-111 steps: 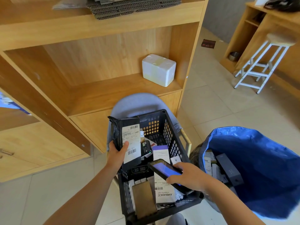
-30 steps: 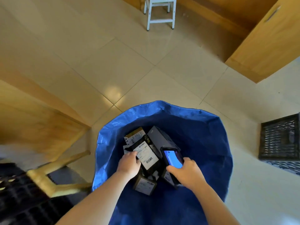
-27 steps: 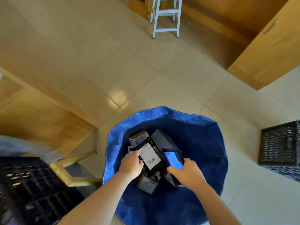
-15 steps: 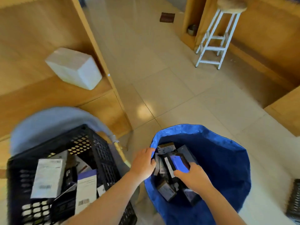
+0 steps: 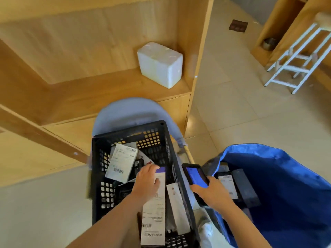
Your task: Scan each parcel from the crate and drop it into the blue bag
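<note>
Inside black crate (image 5: 166, 140): left hand (image 5: 146, 181) resting, fingers loose, on white parcel (image 5: 154, 210). Right of crate rim: right hand (image 5: 213, 192) clamped on scanner (image 5: 195, 176), beside blue bag (image 5: 286, 176).

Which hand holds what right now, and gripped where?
Right hand grips the scanner by its near end, screen up. Left hand rests on the long white parcel in the crate; a grip cannot be told.
</note>
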The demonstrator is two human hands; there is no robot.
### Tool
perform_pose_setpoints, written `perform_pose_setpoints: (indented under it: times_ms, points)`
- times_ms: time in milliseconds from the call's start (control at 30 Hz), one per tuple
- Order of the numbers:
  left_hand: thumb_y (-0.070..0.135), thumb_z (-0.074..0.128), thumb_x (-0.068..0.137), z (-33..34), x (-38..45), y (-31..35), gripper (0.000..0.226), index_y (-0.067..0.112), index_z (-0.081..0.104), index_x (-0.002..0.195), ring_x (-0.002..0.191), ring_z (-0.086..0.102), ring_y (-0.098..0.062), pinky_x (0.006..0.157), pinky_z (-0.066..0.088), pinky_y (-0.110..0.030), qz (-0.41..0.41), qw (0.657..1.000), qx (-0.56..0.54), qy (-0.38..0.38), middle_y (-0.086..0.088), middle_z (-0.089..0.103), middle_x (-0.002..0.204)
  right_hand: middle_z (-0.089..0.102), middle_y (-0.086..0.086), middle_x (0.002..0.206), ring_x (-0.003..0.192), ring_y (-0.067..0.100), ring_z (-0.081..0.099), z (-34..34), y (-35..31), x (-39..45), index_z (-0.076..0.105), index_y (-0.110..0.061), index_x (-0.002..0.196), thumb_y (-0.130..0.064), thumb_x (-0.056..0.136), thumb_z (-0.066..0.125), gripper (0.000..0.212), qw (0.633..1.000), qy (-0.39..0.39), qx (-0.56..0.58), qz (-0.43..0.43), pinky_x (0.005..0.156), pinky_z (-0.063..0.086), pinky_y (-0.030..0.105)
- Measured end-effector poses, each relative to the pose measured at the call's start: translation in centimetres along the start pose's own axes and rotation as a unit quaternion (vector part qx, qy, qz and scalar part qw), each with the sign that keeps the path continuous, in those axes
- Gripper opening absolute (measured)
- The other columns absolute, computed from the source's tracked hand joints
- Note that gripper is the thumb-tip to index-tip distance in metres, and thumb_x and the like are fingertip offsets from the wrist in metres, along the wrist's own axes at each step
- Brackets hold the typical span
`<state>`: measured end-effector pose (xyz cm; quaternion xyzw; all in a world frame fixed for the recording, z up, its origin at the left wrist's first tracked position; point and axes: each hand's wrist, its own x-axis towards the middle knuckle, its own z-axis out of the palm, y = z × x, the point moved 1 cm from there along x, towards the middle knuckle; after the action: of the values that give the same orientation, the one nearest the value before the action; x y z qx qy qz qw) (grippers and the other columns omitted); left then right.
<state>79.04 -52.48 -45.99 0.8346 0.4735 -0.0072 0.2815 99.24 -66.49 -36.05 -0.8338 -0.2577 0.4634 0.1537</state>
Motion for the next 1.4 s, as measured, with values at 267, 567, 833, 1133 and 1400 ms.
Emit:
perform_pose_setpoints:
  times_ms: [267,567,833,1133,1400]
  points:
    - [0.025,0.059,0.092,-3.3,-0.3,-11.4,0.059,0.015,0.035,0.145,0.143,0.022,-0.03,0.116,0.03,-0.042,-0.158,0.987,-0.014,-0.02,-0.009,0.023,0.156,0.068,0.011,0.09,0.066,0.016,0.058,6.7,-5.5,0.2,0.06,-0.011,0.1,-0.044,0.08,0.076,0.042,1.0,-0.021,0.006,-0.016,0.055,0.043,0.024]
    - [0.023,0.07,0.086,-5.0,4.0,-16.1,0.084,0.012,0.019,0.151,0.136,0.038,-0.034,0.112,0.036,-0.049,-0.267,0.951,-0.158,0.015,-0.013,0.036,0.15,0.066,0.006,0.102,0.083,0.02,0.066,9.6,-7.3,-0.3,0.056,-0.016,0.102,-0.044,0.078,0.075,0.041,0.999,-0.013,-0.032,-0.01,0.062,0.048,0.025]
    - [0.035,0.078,0.079,-3.9,6.3,-16.2,0.099,0.011,0.013,0.15,0.129,0.045,-0.04,0.099,0.046,-0.048,-0.319,0.943,-0.085,-0.043,-0.018,0.036,0.144,0.067,0.007,0.105,0.073,0.015,0.06,9.0,-6.4,-1.1,0.054,-0.019,0.101,-0.042,0.078,0.075,0.039,0.999,-0.007,-0.037,-0.006,0.06,0.049,0.022]
    - [0.044,0.069,0.081,-4.6,4.2,-15.4,0.065,0.013,0.047,0.134,0.118,0.051,-0.032,0.096,0.049,-0.042,-0.294,0.951,-0.089,-0.024,-0.011,0.052,0.131,0.058,-0.003,0.108,0.087,0.01,0.062,8.0,-5.3,-1.8,0.051,-0.024,0.113,-0.053,0.076,0.073,0.051,0.999,-0.017,-0.049,-0.007,0.066,0.05,0.023]
    - [0.018,0.061,0.096,-6.2,0.1,-13.5,0.042,0.011,0.046,0.135,0.114,0.06,-0.029,0.089,0.051,-0.037,-0.31,0.885,-0.347,-0.018,-0.005,0.059,0.13,0.062,-0.003,0.089,0.072,0.01,0.061,6.5,-6.0,-3.1,0.052,-0.027,0.095,-0.049,0.078,0.075,0.036,0.995,-0.057,-0.065,-0.058,0.062,0.049,0.021]
